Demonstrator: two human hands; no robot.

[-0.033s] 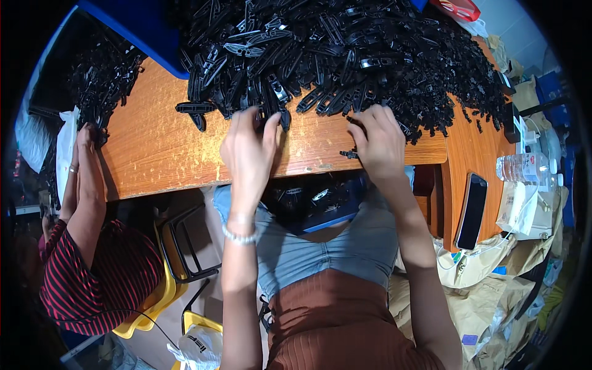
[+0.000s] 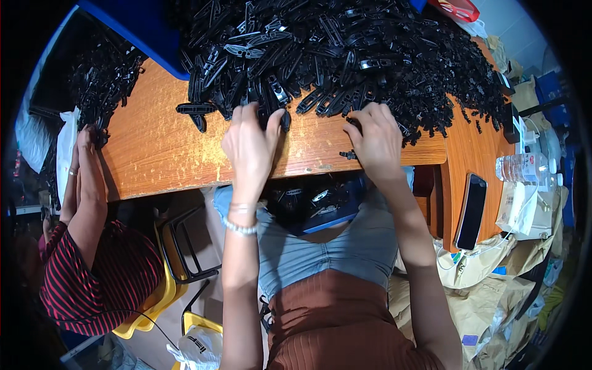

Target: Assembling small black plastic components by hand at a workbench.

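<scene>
My left hand reaches to the near edge of a heap of long, narrow black plastic pieces. Its thumb stands apart from its bent fingers, and dark pieces show in the gap. My right hand is beside the heap of small black plastic parts, fingers curled toward the thumb. A small black part shows between that thumb and the fingers. Another small black part lies on the tabletop left of the right wrist. A long black piece lies crosswise left of my left hand.
A blue bin stands at the back left of the wooden table. Below the table edge, a blue tray with black pieces is over my lap. A phone and plastic bottle are at right. A person works at left.
My right hand has shifted slightly to the left, its thumb nearer the fingers. My left hand has barely moved.
</scene>
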